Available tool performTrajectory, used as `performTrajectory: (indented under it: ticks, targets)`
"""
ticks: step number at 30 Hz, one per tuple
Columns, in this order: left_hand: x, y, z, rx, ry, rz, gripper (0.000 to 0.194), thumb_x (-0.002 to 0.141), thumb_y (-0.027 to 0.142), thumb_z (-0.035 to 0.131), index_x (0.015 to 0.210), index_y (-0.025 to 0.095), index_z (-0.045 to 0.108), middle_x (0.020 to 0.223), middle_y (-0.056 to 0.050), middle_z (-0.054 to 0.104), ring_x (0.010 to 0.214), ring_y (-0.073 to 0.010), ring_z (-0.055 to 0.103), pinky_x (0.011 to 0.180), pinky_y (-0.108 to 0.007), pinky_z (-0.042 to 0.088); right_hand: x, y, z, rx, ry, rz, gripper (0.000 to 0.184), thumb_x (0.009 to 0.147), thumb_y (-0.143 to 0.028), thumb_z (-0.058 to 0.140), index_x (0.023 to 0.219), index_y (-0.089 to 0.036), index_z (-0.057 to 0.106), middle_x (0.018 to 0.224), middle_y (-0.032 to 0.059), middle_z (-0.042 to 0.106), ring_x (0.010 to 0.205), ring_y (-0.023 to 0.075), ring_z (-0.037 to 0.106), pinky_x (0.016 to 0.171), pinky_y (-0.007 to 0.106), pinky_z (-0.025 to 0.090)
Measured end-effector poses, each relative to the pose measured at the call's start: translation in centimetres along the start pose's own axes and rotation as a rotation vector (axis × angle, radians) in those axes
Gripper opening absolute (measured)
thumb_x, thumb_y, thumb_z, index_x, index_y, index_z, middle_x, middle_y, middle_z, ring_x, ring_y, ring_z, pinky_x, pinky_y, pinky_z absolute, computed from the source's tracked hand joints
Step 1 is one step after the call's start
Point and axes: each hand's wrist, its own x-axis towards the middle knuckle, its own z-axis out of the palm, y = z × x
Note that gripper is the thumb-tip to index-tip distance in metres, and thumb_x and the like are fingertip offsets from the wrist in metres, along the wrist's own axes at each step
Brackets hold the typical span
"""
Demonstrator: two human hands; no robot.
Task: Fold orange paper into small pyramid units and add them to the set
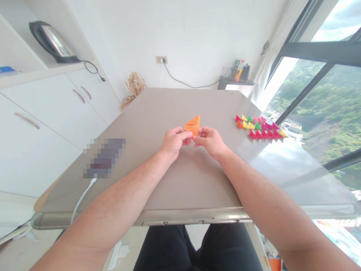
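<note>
A piece of folded orange paper point(194, 124) is held just above the middle of the table, with a pointed corner sticking up. My left hand point(175, 141) grips its left and lower side, thumb pressed across the front. At its lower right corner, my right hand point(209, 140) pinches the paper between thumb and fingers. The fingertips hide the bottom of the paper. To the right, several small folded paper boats point(265, 134) in red, pink, yellow, green and orange stand in rows.
A pixelated dark device point(105, 158) with a white cable point(81, 197) lies on the table point(180, 180) at left. An electric kettle point(53, 41) stands on a shelf. Bottles point(239, 70) top a small cabinet at the back right, beside the window point(324, 90).
</note>
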Motion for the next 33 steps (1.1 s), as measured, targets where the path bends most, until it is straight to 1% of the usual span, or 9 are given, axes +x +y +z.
performTrajectory:
  ticks: [8, 13, 14, 16, 20, 25, 28, 30, 33]
  targets:
    - [0.0, -0.02, 0.14, -0.04, 0.027, 0.043, 0.021, 0.071, 0.032, 0.075, 0.063, 0.018, 0.06, 0.066, -0.003, 0.066, 0.063, -0.0152, 0.062, 0.063, -0.03, 0.05, 0.14, -0.17, -0.01, 0.027, 0.006, 0.007, 0.017, 0.068, -0.022, 0.077, 0.083, -0.019, 0.071, 0.085, 0.0031, 0.073, 0.074, 0.0151, 0.065, 0.069, 0.031, 0.053]
    - [0.53, 0.32, -0.43, -0.05, 0.177, 0.091, 0.022, 0.075, 0.038, 0.071, 0.071, 0.017, 0.065, 0.069, -0.002, 0.065, 0.062, -0.0151, 0.063, 0.058, -0.028, 0.049, 0.12, 0.09, -0.54, -0.007, 0.03, 0.062, 0.02, 0.063, -0.022, 0.078, 0.082, -0.019, 0.071, 0.082, 0.0025, 0.071, 0.072, 0.0142, 0.061, 0.068, 0.031, 0.052]
    - [0.61, 0.36, -0.55, -0.049, 0.176, 0.078, 0.025, 0.076, 0.041, 0.07, 0.073, 0.017, 0.066, 0.069, -0.003, 0.065, 0.062, -0.0153, 0.063, 0.057, -0.028, 0.049, 0.1, 0.09, -0.61, -0.008, 0.033, 0.067, 0.019, 0.063, -0.022, 0.078, 0.081, -0.019, 0.071, 0.082, 0.0025, 0.071, 0.072, 0.0143, 0.06, 0.067, 0.031, 0.052]
    - [0.62, 0.42, -0.69, -0.022, 0.11, 0.037, 0.03, 0.076, 0.046, 0.071, 0.074, 0.016, 0.067, 0.07, -0.003, 0.065, 0.061, -0.0154, 0.062, 0.055, -0.028, 0.048, 0.07, 0.06, -0.68, -0.001, 0.038, 0.062, 0.019, 0.063, -0.023, 0.077, 0.08, -0.019, 0.071, 0.083, 0.0029, 0.071, 0.073, 0.0146, 0.061, 0.067, 0.031, 0.052]
    - [0.25, 0.46, -0.53, 0.107, -0.004, 0.021, 0.023, 0.069, 0.033, 0.078, 0.064, 0.017, 0.062, 0.063, -0.001, 0.063, 0.058, -0.0128, 0.059, 0.056, -0.027, 0.048, 0.0, -0.01, -0.62, -0.002, 0.033, 0.055, 0.02, 0.065, -0.023, 0.077, 0.083, -0.019, 0.071, 0.086, 0.0041, 0.071, 0.076, 0.0157, 0.062, 0.069, 0.031, 0.052]
    - [-0.01, 0.52, -0.27, 0.131, -0.027, 0.053, 0.019, 0.069, 0.03, 0.076, 0.063, 0.016, 0.063, 0.063, -0.002, 0.066, 0.057, -0.0134, 0.06, 0.059, -0.029, 0.05, -0.21, -0.11, -0.43, 0.013, 0.018, 0.061, 0.02, 0.067, -0.023, 0.075, 0.086, -0.019, 0.071, 0.092, 0.0038, 0.072, 0.082, 0.0168, 0.064, 0.07, 0.03, 0.052]
    - [-0.04, 0.54, -0.18, 0.113, -0.032, 0.046, 0.018, 0.07, 0.03, 0.076, 0.065, 0.016, 0.065, 0.064, -0.003, 0.067, 0.059, -0.0139, 0.062, 0.061, -0.03, 0.051, -0.34, -0.19, -0.26, -0.029, -0.024, 0.043, 0.02, 0.073, -0.029, 0.074, 0.09, -0.02, 0.075, 0.098, 0.0051, 0.073, 0.089, 0.0182, 0.063, 0.067, 0.028, 0.05]
    - [-0.07, 0.51, -0.14, 0.099, -0.02, 0.035, 0.019, 0.071, 0.031, 0.076, 0.067, 0.016, 0.064, 0.065, -0.003, 0.067, 0.06, -0.0142, 0.062, 0.061, -0.03, 0.051, -0.34, -0.17, -0.17, -0.082, -0.012, 0.034, 0.019, 0.074, -0.034, 0.075, 0.087, -0.02, 0.076, 0.094, 0.0045, 0.072, 0.084, 0.017, 0.061, 0.064, 0.028, 0.048]
    - [-0.08, 0.36, -0.12, 0.09, -0.032, 0.02, 0.021, 0.072, 0.034, 0.077, 0.071, 0.017, 0.065, 0.07, -0.004, 0.069, 0.062, -0.0143, 0.063, 0.061, -0.03, 0.052, -0.26, -0.06, -0.11, -0.119, 0.037, 0.042, 0.017, 0.074, -0.037, 0.076, 0.075, -0.02, 0.073, 0.081, 0.0025, 0.067, 0.072, 0.0142, 0.054, 0.061, 0.028, 0.046]
